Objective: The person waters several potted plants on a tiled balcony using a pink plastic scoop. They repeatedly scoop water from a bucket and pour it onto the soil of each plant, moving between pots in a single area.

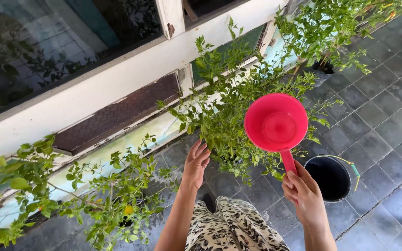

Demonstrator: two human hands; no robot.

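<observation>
My right hand [303,193] grips the handle of a pink plastic water dipper [276,122], held up over a leafy green potted plant [231,111]; I see the dipper's round pink bottom. My left hand [196,162] reaches out with loose fingers and touches the lower leaves of that same plant, holding nothing. The plant's pot is hidden under the foliage.
A black bucket [331,177] with a thin wire handle stands on the dark grey tiled floor [387,121] by my right hand. More potted plants stand at the left [94,195] and top right [331,28]. A weathered white window frame [117,79] runs behind them. My patterned clothing [231,227] shows below.
</observation>
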